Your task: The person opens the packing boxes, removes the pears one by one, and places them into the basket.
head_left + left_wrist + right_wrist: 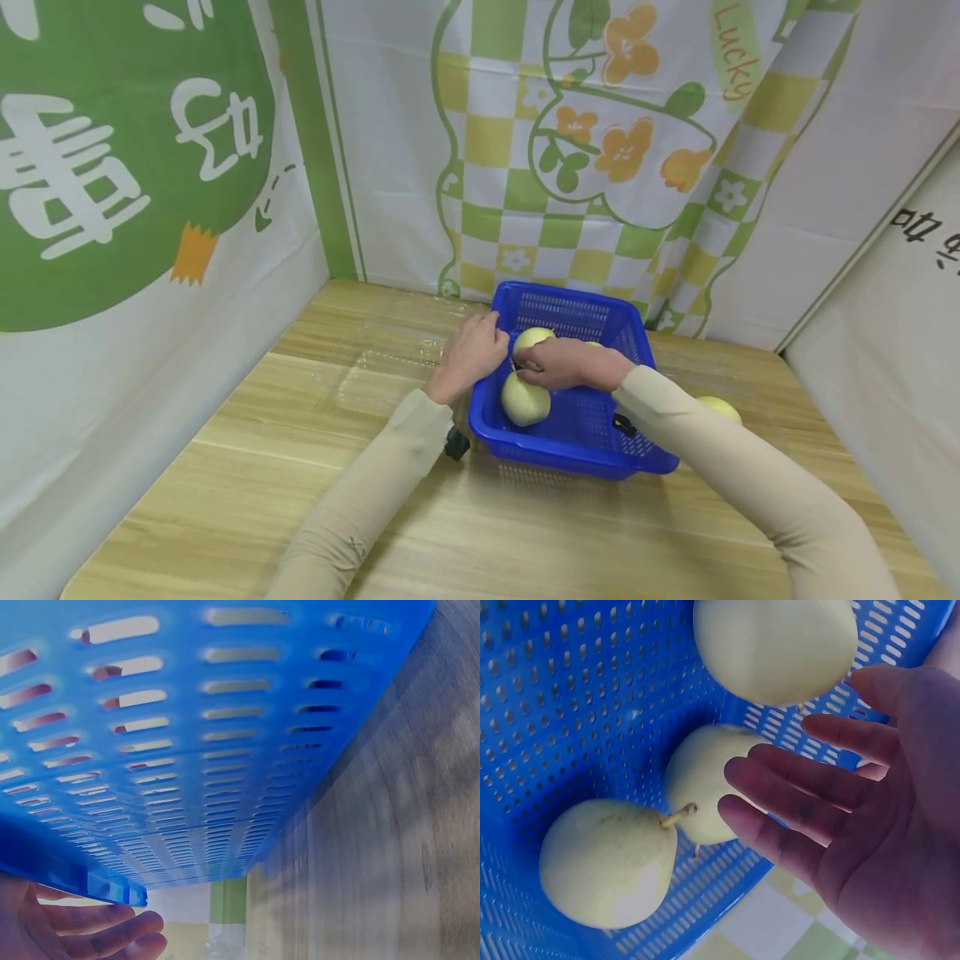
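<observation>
A blue plastic basket (pixel 577 458) with slotted sides stands on the table and holds several pale yellow-green pears. One pear (pixel 525 404) lies near its left front, another pear (pixel 532 337) farther back. The right wrist view shows three of them: a large pear (pixel 776 649), a pear (pixel 705 776) and a stemmed pear (pixel 609 866). My left hand (pixel 474 348) grips the basket's left rim; its fingers (pixel 105 930) show beside the rim in the left wrist view. My right hand (pixel 564 363) is inside the basket above the pears, fingers (pixel 795 795) loosely extended, none gripped.
Another pear (pixel 720 408) lies on the table right of the basket, partly behind the right sleeve. Clear plastic trays (pixel 386 379) lie on the wooden table (pixel 255 492) to the left. Printed cloth (pixel 495 142) hangs close behind the basket, with white cloth walls on both sides.
</observation>
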The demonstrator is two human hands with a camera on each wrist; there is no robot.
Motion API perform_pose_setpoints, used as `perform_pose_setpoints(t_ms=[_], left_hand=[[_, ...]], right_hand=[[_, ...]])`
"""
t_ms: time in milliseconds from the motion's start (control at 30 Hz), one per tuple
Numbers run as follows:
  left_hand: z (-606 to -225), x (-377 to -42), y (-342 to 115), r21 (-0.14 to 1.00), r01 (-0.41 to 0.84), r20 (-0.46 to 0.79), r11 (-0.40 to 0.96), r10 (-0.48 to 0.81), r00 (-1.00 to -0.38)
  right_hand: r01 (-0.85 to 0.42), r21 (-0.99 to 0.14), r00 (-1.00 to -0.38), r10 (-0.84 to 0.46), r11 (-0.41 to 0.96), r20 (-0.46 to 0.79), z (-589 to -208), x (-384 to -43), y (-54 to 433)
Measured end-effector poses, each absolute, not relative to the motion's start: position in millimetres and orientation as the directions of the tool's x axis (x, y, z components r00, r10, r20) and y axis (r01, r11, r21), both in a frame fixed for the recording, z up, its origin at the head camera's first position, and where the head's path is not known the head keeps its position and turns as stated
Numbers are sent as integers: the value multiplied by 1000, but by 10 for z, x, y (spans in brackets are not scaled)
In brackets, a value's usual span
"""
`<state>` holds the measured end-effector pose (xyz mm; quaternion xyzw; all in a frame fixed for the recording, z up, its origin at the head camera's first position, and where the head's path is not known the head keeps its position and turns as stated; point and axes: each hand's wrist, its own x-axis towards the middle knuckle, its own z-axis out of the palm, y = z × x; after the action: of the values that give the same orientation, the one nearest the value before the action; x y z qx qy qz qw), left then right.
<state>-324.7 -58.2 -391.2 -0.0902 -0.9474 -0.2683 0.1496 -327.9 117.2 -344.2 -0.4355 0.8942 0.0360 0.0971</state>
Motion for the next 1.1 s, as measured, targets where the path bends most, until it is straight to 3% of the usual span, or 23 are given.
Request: perform_pose_setpoints(t_ms=[333,567,800,1100], left_hand=[[-3918,-3243,-564,465,262,347,845,98,-933],[-3924,-3244,-578,473,262,358,842,88,-930],[-3913,-3243,-598,472,253,352,845,83,-932],[-3931,-3244,-585,467,258,351,846,90,-932]], right_hand=[[-769,-49,-626,-766,637,-142,-3306,-3245,1401],[-762,22,-645,-756,647,-114,-3207,-3218,1489],[-750,84,-659,-752,657,-7,-3103,-3158,1579],[-733,100,-667,-739,673,91,-2998,-3130,1808]])
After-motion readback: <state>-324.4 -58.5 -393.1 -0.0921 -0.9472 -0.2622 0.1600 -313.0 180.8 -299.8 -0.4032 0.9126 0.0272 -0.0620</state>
